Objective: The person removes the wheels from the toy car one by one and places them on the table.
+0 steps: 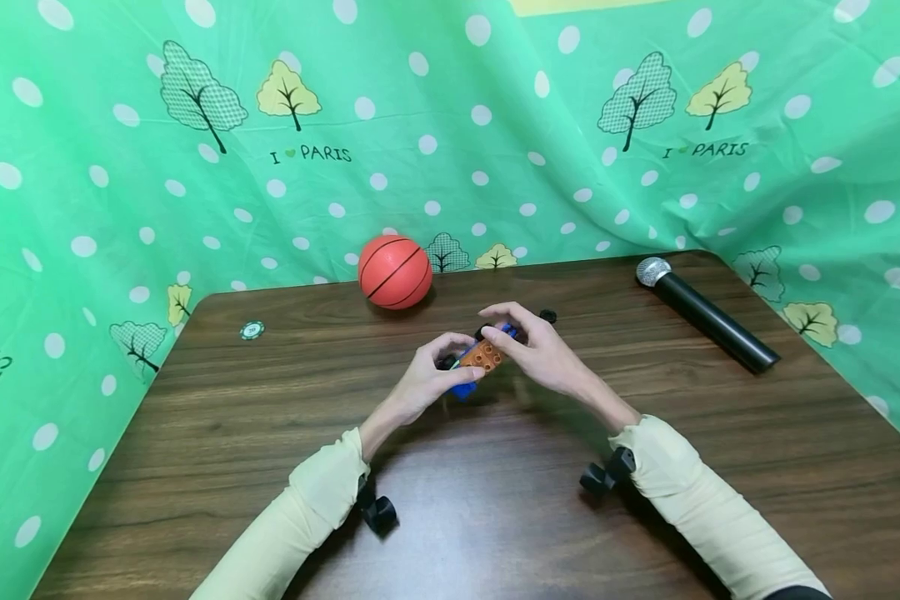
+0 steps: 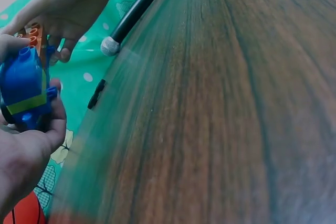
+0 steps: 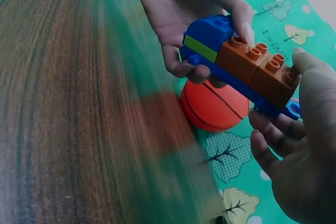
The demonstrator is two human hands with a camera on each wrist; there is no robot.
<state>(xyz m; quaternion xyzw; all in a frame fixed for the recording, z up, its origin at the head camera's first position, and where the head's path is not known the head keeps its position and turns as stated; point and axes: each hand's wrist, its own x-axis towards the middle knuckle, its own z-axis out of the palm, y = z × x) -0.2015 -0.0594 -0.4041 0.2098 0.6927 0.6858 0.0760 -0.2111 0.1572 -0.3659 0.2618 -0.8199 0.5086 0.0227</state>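
Observation:
Both hands hold a toy vehicle of building blocks (image 1: 483,357) between them, over the middle of the table. Its base and rounded end are blue, with a green stripe, and studded orange bricks (image 3: 247,66) sit on top. My left hand (image 1: 429,377) grips the blue rounded end (image 3: 209,34), thumb on the upper side and fingers beneath. At the other end, my right hand (image 1: 540,348) pinches the toy, its thumb by the last orange brick and its fingertips (image 3: 262,124) under the blue base. A blue loop juts out at that end.
Just beyond the right hand lies a small black piece (image 1: 547,316). A red ball with black lines (image 1: 395,272) stands at the back edge, a round chip (image 1: 252,331) at the back left. A microphone (image 1: 708,315) lies at the right on the wooden table (image 1: 495,517). Green printed cloth (image 1: 420,167) hangs behind.

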